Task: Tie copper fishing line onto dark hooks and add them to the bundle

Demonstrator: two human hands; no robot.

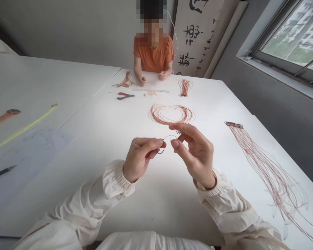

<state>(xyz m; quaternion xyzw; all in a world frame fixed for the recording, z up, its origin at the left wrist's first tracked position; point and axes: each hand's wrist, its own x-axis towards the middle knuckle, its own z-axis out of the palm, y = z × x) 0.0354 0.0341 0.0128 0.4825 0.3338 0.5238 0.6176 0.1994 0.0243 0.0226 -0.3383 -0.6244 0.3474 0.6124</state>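
Observation:
My left hand (144,152) pinches a small dark fish hook (160,151) between thumb and forefinger, its bend hanging below the fingertips. A thin fishing line (169,135) arcs up from the hook across the gap to my right hand (193,146). There the thumb and middle finger are close together on the line, while the forefinger stretches out above. Just behind the right fingers lies a little pile of dark hooks (179,132), partly hidden. Beyond both hands a coil of orange line (156,118) rests on the white table (114,128).
A bundle of hooked lines (253,149) spreads along the right. Pliers (125,96), a ruler (151,90) and more line bundles (184,87) lie before a person in an orange shirt (153,55). To the left are a yellow bundle (28,127), a paper sheet (41,149) and a pen (2,172).

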